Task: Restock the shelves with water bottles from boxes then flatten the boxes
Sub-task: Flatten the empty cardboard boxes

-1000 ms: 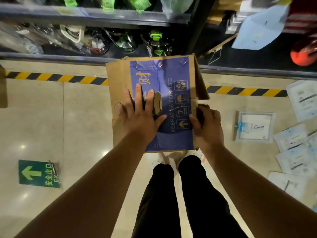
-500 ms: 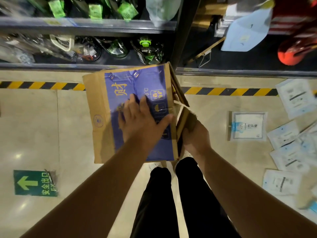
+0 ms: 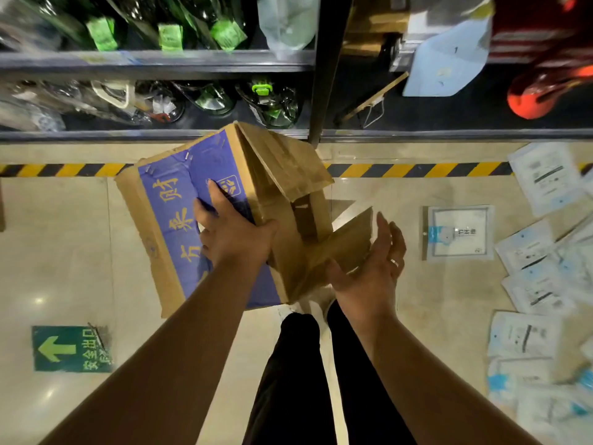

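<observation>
box: cardboard box [image 3: 170, 200], tilted, held in the air above the floor [image 3: 64, 252], just in front of the bottom shelf [image 3: 160, 134]
weight: looks empty, so probably light
feel: stiff panels, likely weak at the creases; the end flap [image 3: 349, 242] hangs loose
left hand [image 3: 236, 232]: fingers spread on the blue face, thumb hooked over the corner edge, holding the box
right hand [image 3: 369, 268]: fingers wide and straight, palm up under the flap, gripping nothing
hold: panel edges look safer than flaps
room: open floor to the left; packets [image 3: 542, 181] litter the right; glass bottles [image 3: 272, 104] close behind

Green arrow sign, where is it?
In the head view, the green arrow sign lies on the floor, lower left, down-left of the cardboard box.
</observation>
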